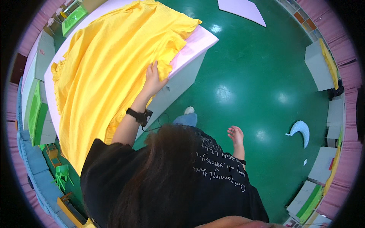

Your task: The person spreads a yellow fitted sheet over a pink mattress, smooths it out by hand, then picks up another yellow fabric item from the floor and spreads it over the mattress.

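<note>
A yellow cloth [114,72] with a ruffled edge and long folds covers most of a pale pink-topped table. My left hand [153,80] lies on the cloth near the table's right edge, fingers stretched out and thumb apart, beside a bunched fold. A black strap with a small dark device [141,116] circles my left wrist, and a thin cable hangs from it. My right hand [236,135] is over the floor to the right of my body, holding nothing, fingers loosely bent and apart.
The table's pale pink top [207,38] shows at its right corner. Beyond lies a loose pale panel [243,10] on the green floor. A blue crescent-shaped cushion [301,131] rests at right. Low cabinets [318,66] line the right wall; a green chair [62,174] and blue sofa [34,161] stand left.
</note>
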Demonstrator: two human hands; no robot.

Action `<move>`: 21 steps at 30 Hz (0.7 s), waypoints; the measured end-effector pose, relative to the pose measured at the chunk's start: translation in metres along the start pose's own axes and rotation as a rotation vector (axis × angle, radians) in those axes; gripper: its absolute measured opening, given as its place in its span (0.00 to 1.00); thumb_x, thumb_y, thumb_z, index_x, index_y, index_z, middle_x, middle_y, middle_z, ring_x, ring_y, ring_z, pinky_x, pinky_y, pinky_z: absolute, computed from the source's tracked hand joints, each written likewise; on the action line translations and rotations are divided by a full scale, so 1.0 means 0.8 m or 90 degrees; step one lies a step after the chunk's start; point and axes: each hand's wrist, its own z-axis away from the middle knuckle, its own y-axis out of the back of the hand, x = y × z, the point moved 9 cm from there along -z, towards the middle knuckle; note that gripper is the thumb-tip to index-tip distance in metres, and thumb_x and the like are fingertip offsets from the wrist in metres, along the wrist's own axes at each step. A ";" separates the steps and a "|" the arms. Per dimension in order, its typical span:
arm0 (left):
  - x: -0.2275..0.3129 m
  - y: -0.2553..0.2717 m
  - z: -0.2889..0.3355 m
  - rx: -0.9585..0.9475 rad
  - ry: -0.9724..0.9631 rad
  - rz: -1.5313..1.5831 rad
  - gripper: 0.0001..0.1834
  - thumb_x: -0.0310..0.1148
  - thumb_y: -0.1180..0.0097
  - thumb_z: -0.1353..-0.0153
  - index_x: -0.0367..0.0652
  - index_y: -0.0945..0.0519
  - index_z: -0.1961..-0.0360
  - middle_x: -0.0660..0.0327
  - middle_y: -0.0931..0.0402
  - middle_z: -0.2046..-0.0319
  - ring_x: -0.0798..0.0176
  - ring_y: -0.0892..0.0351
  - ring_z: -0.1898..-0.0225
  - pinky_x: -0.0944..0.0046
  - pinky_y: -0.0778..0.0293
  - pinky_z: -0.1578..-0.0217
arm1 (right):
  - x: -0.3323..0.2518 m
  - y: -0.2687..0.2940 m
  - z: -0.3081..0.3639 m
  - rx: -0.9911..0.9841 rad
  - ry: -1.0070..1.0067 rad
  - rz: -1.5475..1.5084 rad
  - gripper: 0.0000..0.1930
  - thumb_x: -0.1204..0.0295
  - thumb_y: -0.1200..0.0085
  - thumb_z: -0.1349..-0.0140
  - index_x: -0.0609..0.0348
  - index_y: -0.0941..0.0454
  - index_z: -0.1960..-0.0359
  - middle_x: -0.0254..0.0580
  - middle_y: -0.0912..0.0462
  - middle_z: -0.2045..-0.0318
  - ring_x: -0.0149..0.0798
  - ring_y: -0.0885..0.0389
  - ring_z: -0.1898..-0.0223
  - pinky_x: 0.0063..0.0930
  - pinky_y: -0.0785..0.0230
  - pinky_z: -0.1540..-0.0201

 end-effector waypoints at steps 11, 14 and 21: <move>0.002 -0.046 -0.183 0.029 0.147 -0.092 0.36 0.33 0.47 0.52 0.33 0.45 0.43 0.44 0.34 0.52 0.48 0.36 0.49 0.50 0.40 0.51 | -0.191 0.027 -0.156 0.050 0.083 -0.044 0.10 0.66 0.55 0.39 0.58 0.29 0.61 0.38 0.23 0.69 0.33 0.23 0.68 0.25 0.32 0.69; 0.002 -0.043 -0.197 0.089 0.135 -0.031 0.22 0.27 0.55 0.48 0.35 0.32 0.50 0.46 0.26 0.61 0.49 0.27 0.58 0.55 0.33 0.57 | -0.241 -0.018 -0.203 -0.026 0.082 -0.051 0.11 0.67 0.55 0.39 0.59 0.29 0.61 0.39 0.23 0.69 0.34 0.24 0.67 0.28 0.32 0.68; 0.044 -0.043 -0.163 0.192 0.247 0.208 0.15 0.23 0.57 0.45 0.36 0.27 0.56 0.48 0.25 0.67 0.54 0.25 0.65 0.63 0.31 0.62 | -0.360 -0.231 -0.286 -0.430 0.103 0.186 0.13 0.67 0.57 0.39 0.60 0.29 0.56 0.42 0.23 0.62 0.35 0.23 0.62 0.24 0.33 0.61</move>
